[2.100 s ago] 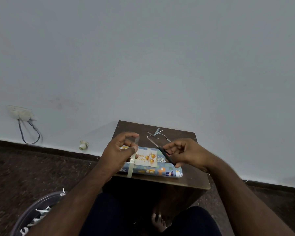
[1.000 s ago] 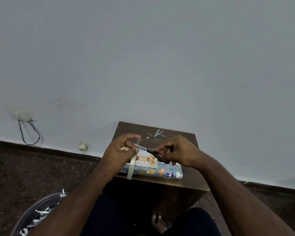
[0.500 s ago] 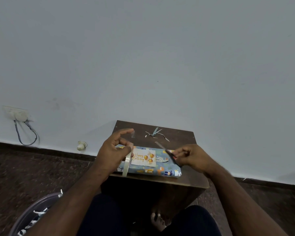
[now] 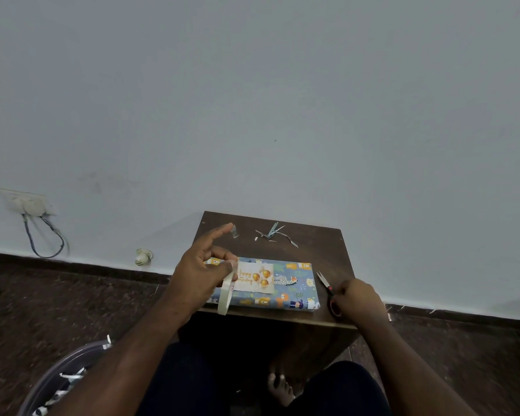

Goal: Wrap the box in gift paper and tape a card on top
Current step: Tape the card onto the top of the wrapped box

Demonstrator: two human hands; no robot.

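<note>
A box wrapped in blue animal-print paper (image 4: 294, 292) lies near the front edge of a small dark wooden table (image 4: 321, 253). A white "Happy Birthday" card (image 4: 254, 279) with gold balloons lies on its left half. My left hand (image 4: 201, 271) hovers over the box's left end and holds a tape roll (image 4: 225, 295) with thumb and lower fingers. A short cut piece of clear tape (image 4: 234, 231) sticks to the tip of its raised forefinger. My right hand (image 4: 356, 297) grips the scissors (image 4: 327, 291) at the table's right side, blades slightly apart and pointing away.
Paper scraps (image 4: 273, 234) lie at the back of the table by the grey wall. A round bin (image 4: 54, 382) with offcuts stands on the dark floor at lower left. A wall socket with a cable (image 4: 33, 211) is at the left. My knees and a foot are under the table.
The scissors cut a piece of tape off the roll, and the piece now hangs from my left forefinger. My right hand moved right and down to the table beside the box.
</note>
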